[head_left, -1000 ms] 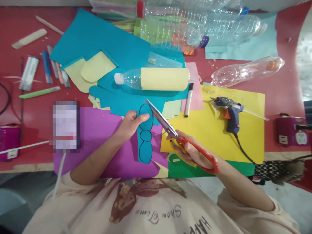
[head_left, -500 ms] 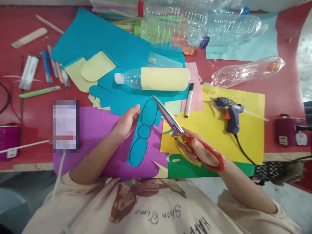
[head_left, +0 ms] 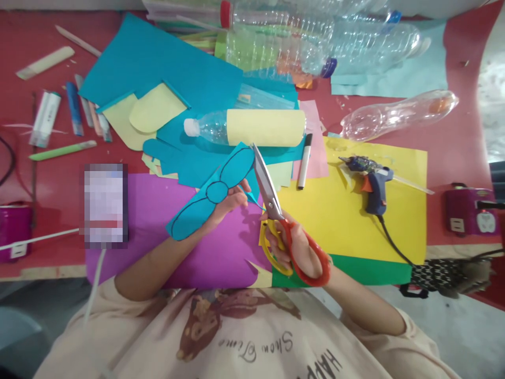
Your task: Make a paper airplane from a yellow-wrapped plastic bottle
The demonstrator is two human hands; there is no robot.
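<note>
Fingers of the left hand (head_left: 229,205) are being clamped on a black-outlined blue strip (head_left: 216,192), by which the hand is being partly hidden; those of the right hand (head_left: 303,246) are being curled through the handles of scissors (head_left: 269,195). The strip's lower end is being swung further left than half a second ago. Beyond, a yellow-wrapped bottle (head_left: 266,128) is being bordered by a marker (head_left: 305,162); "Show Time" is being displayed on a shirt (head_left: 158,337).
</note>
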